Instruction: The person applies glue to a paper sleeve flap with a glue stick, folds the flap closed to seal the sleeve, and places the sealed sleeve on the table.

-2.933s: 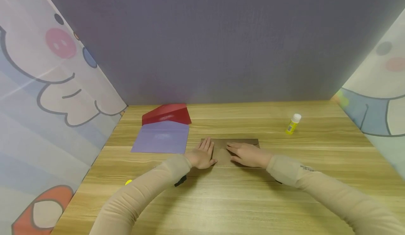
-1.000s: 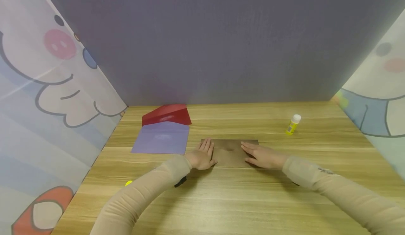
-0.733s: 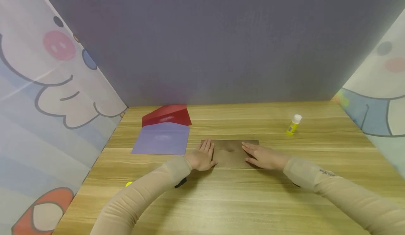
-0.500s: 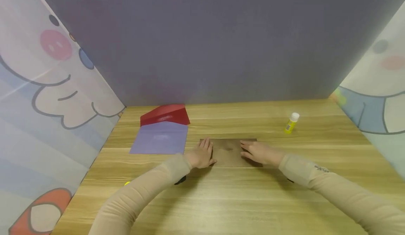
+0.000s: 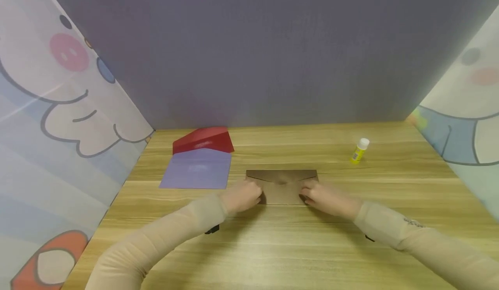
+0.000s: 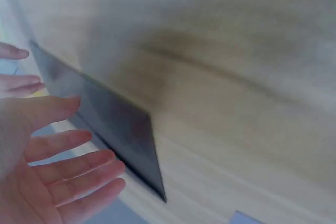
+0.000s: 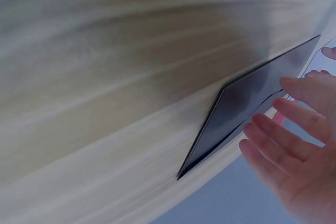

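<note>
A brown envelope lies on the wooden table in front of me, its flap folded down along the far side. My left hand is over the envelope's left end in the head view. In the left wrist view, that hand's fingers are spread and relaxed with nothing between them. At the opposite end hovers my right hand, blurred. Its loosely bent fingers stand off the envelope in the right wrist view and hold nothing.
A purple envelope lies at the back left and overlaps a red envelope behind it. To the back right stands a yellow glue stick with a white cap. A dark grey panel rises behind the table.
Both hands pressed flat on the brown envelope earlier, the right sliding along the flap to the right. Now they have come up off it, and the flap edge shows. The left forearm has shifted left.
</note>
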